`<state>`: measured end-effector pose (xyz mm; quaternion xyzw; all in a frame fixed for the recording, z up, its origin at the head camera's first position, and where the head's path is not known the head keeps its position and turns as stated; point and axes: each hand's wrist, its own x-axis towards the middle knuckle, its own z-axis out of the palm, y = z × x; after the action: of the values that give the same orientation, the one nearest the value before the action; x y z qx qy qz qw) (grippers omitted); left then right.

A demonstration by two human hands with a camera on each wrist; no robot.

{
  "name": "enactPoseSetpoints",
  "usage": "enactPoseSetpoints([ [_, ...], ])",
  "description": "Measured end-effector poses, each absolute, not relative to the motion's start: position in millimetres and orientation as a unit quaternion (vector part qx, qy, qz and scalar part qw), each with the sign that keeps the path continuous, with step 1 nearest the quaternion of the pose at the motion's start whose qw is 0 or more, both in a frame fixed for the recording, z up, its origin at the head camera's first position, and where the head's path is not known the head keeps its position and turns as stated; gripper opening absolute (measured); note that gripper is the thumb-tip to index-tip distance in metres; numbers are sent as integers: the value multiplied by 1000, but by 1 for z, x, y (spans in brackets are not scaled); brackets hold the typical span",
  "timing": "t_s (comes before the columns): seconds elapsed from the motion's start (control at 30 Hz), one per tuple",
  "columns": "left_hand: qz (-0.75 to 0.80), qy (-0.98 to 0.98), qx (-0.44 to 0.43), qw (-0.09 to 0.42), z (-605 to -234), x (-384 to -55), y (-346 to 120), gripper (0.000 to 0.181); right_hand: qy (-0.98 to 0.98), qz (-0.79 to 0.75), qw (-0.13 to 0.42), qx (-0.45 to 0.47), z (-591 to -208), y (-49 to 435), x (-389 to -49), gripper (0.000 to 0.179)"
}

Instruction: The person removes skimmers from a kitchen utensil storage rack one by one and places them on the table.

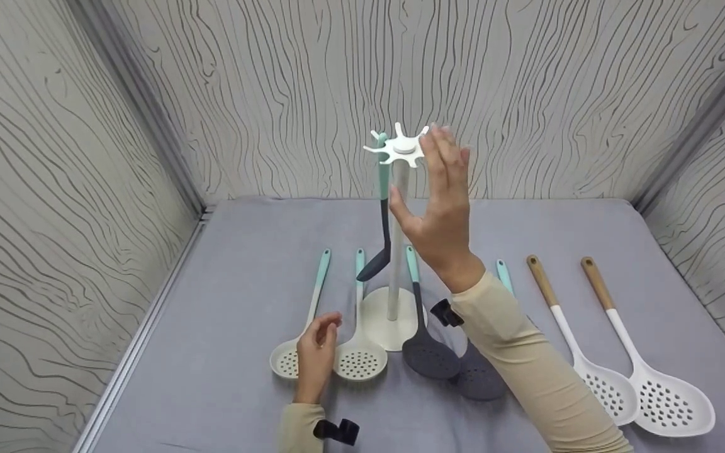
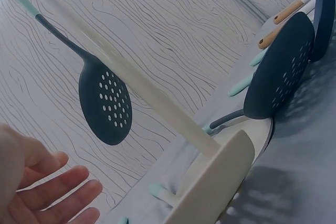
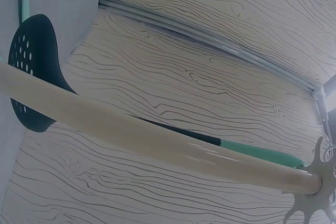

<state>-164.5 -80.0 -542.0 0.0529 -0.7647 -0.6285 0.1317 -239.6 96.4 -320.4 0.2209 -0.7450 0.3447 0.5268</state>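
Note:
A white utensil stand has a star-shaped hook top point(image 1: 404, 151), a pole point(image 2: 142, 90) and a round base point(image 1: 380, 318). From one hook, on the stand's far left side, a dark skimmer point(image 2: 105, 98) hangs by its mint handle. My right hand point(image 1: 441, 211) is raised beside the hook top, fingers extended upward and thumb apart; the fingertips overlap the hooks in the head view. Low at the front, my left hand point(image 1: 317, 355) hovers with loosely bent fingers and nothing in it. Behind it are two cream skimmers with mint handles, one left point(image 1: 286, 360) and one right point(image 1: 360, 363).
Two dark skimmers lie right of the base, one nearer point(image 1: 430, 357) and one partly behind the right sleeve point(image 1: 481, 380). Farther right are two white skimmers with wooden handles, an inner one point(image 1: 614, 393) and an outer one point(image 1: 671, 402). Patterned panels point(image 1: 293, 94) enclose the grey cloth surface point(image 1: 211, 352).

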Motion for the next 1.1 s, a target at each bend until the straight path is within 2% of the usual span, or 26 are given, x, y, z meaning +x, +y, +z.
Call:
enactPoseSetpoints([
  [0.27,-637,-758,54,130,-539,-163,-81,21,-775,296,517,212,-320,96,-241,51],
  [0.77,-637,-758,34,140,-533,-165,-71,20,-728,277,590,213,-316,94,-249,21],
  [1.1,-626,-766,16,144,-525,-169,-62,19,-670,312,640,212,-319,89,-261,11],
])
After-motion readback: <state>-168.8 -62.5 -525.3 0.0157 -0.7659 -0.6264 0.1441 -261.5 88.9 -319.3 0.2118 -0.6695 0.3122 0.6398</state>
